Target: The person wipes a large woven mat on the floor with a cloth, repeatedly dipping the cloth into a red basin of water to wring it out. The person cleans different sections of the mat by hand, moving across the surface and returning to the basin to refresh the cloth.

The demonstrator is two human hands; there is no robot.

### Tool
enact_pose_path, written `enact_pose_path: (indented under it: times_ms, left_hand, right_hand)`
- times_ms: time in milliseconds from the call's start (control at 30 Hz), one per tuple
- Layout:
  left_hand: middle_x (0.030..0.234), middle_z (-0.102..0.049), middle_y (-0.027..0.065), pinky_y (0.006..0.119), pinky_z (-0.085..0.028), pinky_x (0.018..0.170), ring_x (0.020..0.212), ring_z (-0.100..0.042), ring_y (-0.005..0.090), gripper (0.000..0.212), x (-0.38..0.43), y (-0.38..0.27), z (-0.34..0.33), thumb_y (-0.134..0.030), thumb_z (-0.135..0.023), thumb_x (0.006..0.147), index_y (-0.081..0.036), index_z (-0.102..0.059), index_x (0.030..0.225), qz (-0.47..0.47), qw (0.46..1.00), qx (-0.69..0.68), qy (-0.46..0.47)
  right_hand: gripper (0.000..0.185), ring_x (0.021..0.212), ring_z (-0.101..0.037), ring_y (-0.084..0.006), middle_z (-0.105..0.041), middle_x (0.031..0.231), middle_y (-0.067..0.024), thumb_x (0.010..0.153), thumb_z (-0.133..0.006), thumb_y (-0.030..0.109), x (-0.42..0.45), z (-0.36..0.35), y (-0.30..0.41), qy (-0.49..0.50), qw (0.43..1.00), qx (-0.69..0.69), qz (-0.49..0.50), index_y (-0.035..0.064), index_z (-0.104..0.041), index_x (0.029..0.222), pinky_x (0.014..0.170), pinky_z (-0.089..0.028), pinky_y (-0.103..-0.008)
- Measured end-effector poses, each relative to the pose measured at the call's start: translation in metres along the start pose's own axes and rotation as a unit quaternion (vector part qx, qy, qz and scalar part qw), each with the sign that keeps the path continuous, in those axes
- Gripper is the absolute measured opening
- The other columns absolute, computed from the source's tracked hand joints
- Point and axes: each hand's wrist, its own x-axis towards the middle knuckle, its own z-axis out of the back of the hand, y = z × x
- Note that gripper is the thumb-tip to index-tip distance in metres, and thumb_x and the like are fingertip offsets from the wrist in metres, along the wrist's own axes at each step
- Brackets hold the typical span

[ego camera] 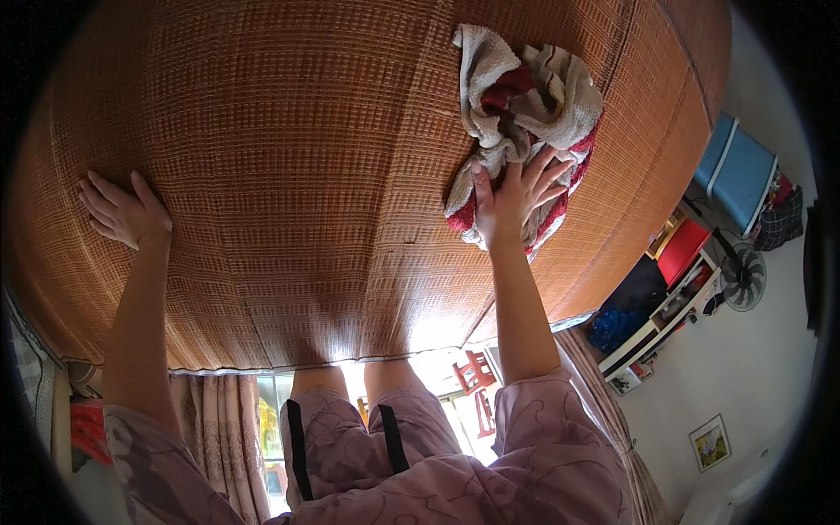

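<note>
A crumpled white and red cloth, seemingly a towel, lies on a brown woven mat toward the right. On its lower part rests my right hand, palm down with the fingers spread. Whether those fingers grip any fabric cannot be made out; the hand looks flat on it. Far to the left, my left hand is pressed flat against the bare mat, fingers apart and holding nothing. The mat shows fold lines and a thin dark edging along its near side.
A blue storage box and a black fan stand beyond the mat's right side, near a shelf with assorted items. Patterned curtains hang by a bright window behind me. A framed picture is on the wall.
</note>
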Motion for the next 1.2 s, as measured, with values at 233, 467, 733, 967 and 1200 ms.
enact_pose_path:
  times_ms: [233, 467, 733, 967, 1200]
  left_hand:
    - [0.146, -0.003, 0.0112, 0.047, -0.01, 0.107, 0.135, -0.001, 0.0257, 0.071, -0.001, -0.001, -0.005, -0.055, -0.022, 0.09, -0.008, -0.005, 0.14, -0.006, 1.0, -0.002, -0.01]
    - [0.146, -0.003, 0.0129, 0.047, -0.01, 0.107, 0.135, -0.002, 0.0259, 0.073, -0.002, 0.005, -0.003, -0.056, -0.02, 0.089, -0.007, -0.004, 0.14, -0.016, 1.0, 0.009, -0.008]
    - [0.146, -0.004, 0.0123, 0.046, -0.009, 0.107, 0.135, -0.005, 0.026, 0.072, 0.001, 0.005, -0.007, -0.058, -0.019, 0.089, -0.009, -0.006, 0.141, -0.014, 1.0, -0.009, -0.019]
    - [0.146, -0.005, 0.0116, 0.044, -0.008, 0.108, 0.135, -0.006, 0.0251, 0.073, 0.002, 0.006, -0.008, -0.059, -0.02, 0.088, -0.01, -0.007, 0.141, -0.015, 0.999, -0.011, -0.029]
    - [0.146, -0.005, 0.0109, 0.044, -0.009, 0.108, 0.135, -0.006, 0.0248, 0.073, 0.004, 0.007, -0.007, -0.059, -0.02, 0.088, -0.01, -0.007, 0.141, -0.01, 0.999, -0.009, -0.029]
  right_hand:
    - [0.059, 0.116, -0.033, -0.0333, -0.043, 0.116, -0.0176, 0.074, -0.065, 0.037, 0.02, 0.009, -0.008, -0.18, 0.982, 0.047, -0.009, -0.0028, -0.044, 0.112, 0.096, -0.023, -0.0524]
    - [0.037, 0.052, -0.055, -0.0109, -0.057, 0.063, -0.0025, 0.065, -0.076, 0.033, 0.049, 0.067, 0.021, -0.139, 0.928, 0.279, 0.206, 0.0048, -0.058, 0.08, 0.044, -0.043, -0.0204]
    - [0.027, 0.048, -0.057, -0.0076, -0.062, 0.065, -0.0004, 0.066, -0.073, 0.033, 0.108, 0.028, 0.012, -0.123, 0.898, 0.189, 0.378, 0.0088, -0.062, 0.073, 0.045, -0.048, -0.02]
    - [0.025, 0.047, -0.055, -0.0105, -0.062, 0.064, 0.0025, 0.065, -0.073, 0.032, 0.109, 0.028, 0.021, -0.174, 0.879, 0.185, 0.405, 0.0105, -0.061, 0.071, 0.043, -0.045, -0.023]
    - [0.021, 0.05, -0.057, -0.0108, -0.062, 0.065, 0.0034, 0.068, -0.071, 0.029, 0.106, 0.029, 0.024, -0.176, 0.885, 0.16, 0.4, 0.0106, -0.062, 0.071, 0.045, -0.046, -0.0233]
